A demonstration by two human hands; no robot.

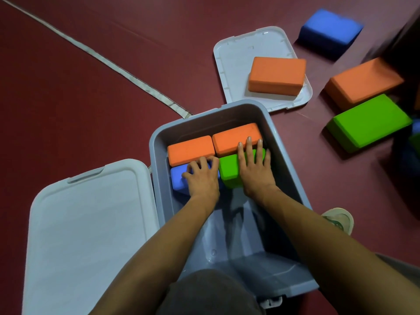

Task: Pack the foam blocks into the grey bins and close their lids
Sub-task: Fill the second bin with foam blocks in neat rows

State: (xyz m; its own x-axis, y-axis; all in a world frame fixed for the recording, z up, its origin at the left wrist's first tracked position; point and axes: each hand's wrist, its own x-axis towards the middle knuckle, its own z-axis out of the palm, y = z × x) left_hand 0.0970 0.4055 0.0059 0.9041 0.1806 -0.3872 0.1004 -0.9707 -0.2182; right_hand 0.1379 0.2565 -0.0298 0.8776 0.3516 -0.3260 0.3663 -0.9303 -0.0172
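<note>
Hands: both are down in the grey bin (227,114). The left hand (202,176) curls its fingers over the far edge of the blue block (178,180). The right hand (255,169) lies flat with straight fingers, pressing the green block (229,171), fingertips reaching onto the right orange block (234,137).
Packed: the left orange block (189,150) and the right one sit side by side at the far wall, with blue and green snug in front. The near half of the bin is bare.
Handling: it's foam, so likely light and a touch squashy. The matte skin should grip well. Take a block by its long sides, or push flat from above.
Shapes: rounded-edge bricks, seemingly all one size. The bin is smooth hard plastic with sloping walls.
Still out: a spare orange block (277,75) rests on the loose lid (234,53). A second orange block (361,83), a floor green block (368,122) and a blurred floor blue block (330,30) lie on the red floor (91,98).
Lids: the white lid (91,223) lies open against the bin's left rim. Nothing is closed yet.
</note>
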